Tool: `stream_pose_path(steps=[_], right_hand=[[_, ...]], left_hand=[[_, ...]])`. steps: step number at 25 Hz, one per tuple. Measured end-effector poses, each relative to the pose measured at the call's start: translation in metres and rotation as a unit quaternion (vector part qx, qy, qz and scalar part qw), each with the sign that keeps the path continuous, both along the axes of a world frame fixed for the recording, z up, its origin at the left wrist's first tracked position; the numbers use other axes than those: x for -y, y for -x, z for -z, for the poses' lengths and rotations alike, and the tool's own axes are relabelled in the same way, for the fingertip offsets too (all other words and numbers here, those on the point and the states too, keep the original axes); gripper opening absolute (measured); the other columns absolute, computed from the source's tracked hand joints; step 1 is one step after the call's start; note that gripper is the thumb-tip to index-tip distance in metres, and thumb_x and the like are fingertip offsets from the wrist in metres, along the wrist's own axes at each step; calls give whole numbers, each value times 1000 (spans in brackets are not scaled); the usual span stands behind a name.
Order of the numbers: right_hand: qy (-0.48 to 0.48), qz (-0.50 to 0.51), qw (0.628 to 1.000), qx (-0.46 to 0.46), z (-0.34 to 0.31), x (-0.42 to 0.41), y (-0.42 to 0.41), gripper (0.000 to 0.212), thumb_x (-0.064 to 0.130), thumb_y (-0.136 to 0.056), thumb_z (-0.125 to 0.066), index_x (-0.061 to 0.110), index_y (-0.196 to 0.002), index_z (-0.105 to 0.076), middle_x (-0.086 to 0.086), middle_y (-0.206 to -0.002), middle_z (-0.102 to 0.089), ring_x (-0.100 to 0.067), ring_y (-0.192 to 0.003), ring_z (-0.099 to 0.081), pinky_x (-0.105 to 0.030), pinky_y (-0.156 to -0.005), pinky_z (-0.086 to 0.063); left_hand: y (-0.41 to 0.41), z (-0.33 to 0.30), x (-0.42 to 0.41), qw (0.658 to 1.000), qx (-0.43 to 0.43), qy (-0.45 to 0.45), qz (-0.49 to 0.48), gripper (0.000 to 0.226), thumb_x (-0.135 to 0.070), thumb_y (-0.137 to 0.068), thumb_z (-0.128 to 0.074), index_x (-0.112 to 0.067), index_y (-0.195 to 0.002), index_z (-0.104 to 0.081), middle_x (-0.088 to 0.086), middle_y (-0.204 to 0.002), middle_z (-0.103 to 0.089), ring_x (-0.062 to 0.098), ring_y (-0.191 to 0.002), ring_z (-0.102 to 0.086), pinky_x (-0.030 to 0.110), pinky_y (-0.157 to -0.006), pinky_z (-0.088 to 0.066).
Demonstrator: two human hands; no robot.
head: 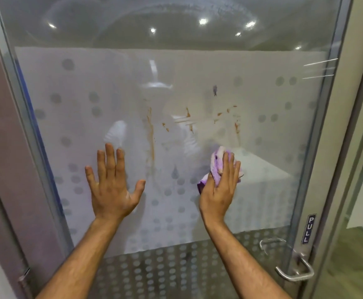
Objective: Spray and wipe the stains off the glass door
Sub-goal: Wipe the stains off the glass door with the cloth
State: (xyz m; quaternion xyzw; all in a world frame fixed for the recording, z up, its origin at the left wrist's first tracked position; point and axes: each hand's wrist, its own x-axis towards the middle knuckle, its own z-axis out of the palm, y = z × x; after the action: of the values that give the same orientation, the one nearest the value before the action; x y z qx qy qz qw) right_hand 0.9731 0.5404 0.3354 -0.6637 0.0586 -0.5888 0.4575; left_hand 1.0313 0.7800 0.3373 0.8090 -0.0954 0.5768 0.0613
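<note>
A frosted glass door [262, 130], patterned with grey dots and framed in metal, is seen close up and fills most of the head view. The left hand [113, 186] is laid flat against the glass with its fingers spread and nothing held in it. The right hand [220, 186] is pressed against the glass just to the right of it, and a purple cloth [216, 164] is held bunched under its palm and fingers, with folds of the cloth showing above the fingertips and at the thumb side. Brown stains [150, 134] are spread over the frosted panel above and between the two hands: a long vertical streak is seen above the gap between the hands, and shorter smears and splashes [189, 119] are scattered to its right, above the cloth. A small dark mark [214, 90] is seen higher up on the glass. The cloth is set below the stains and is not touching the main brown marks. At the lower right of the door a metal lever handle [295, 270] is fixed, and a small dark sign reading PULL [308, 229] is mounted on the frame above it. Ceiling lights are reflected in the clear upper part of the glass. No spray bottle is in view.
</note>
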Motion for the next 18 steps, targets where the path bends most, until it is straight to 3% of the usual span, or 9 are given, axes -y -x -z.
stream_pose_path(steps=[3, 7, 10, 14, 16, 18], right_hand=[[14, -6, 1000, -3, -9, -24, -4, 65, 21, -90, -40, 23, -155, -37, 7, -163, -35, -11, -156, -14, -52, -125, -19], [177, 15, 984, 0, -15, -49, -11, 71, 18, -83, -48, 20, -153, -39, -1, -161, -38, -24, -155, -21, -63, -121, -21], [341, 40, 939, -13, 5, -43, -12, 70, 11, -81, -54, 22, -150, -45, -7, -161, -39, -33, -154, -21, -68, -118, -19], [476, 59, 878, -15, 28, -3, -8, 79, -2, -73, -60, 24, -146, -47, -10, -157, -43, -41, -150, -28, -73, -112, -24], [489, 81, 868, -30, 30, 22, -3, 85, -8, -67, -70, 22, -144, -47, -14, -154, -46, -44, -145, -33, -73, -110, -28], [423, 81, 899, -74, 28, 37, 4, 102, -6, -59, -83, 19, -149, -43, -13, -157, -40, -43, -148, -29, -71, -111, -30]], left_hand=[[-3, 1, -1, 1000, 6, -5, -4, 102, -66, -93, -41, -16, -170, 3, 3, -177, 13, 23, -165, 12, 52, -130, 12], [-5, 2, -1, 1000, 17, -8, 0, 101, -66, -94, -41, -16, -170, 2, 4, -177, 12, 23, -165, 12, 52, -130, 12], [-5, 1, -2, 1000, 19, -13, -5, 100, -67, -95, -40, -16, -170, 2, 4, -177, 13, 23, -165, 13, 51, -130, 13], [-7, 3, -2, 1000, 21, -13, -5, 98, -68, -95, -36, -15, -170, 0, 6, -178, 11, 25, -165, 11, 52, -130, 14], [-8, 2, -3, 1000, 17, -12, -3, 99, -68, -95, -37, -14, -170, 0, 6, -178, 10, 25, -165, 10, 52, -130, 14], [-6, 2, -3, 1000, 16, -14, -1, 99, -67, -95, -37, -13, -170, 0, 7, -178, 11, 25, -165, 11, 52, -130, 14]])
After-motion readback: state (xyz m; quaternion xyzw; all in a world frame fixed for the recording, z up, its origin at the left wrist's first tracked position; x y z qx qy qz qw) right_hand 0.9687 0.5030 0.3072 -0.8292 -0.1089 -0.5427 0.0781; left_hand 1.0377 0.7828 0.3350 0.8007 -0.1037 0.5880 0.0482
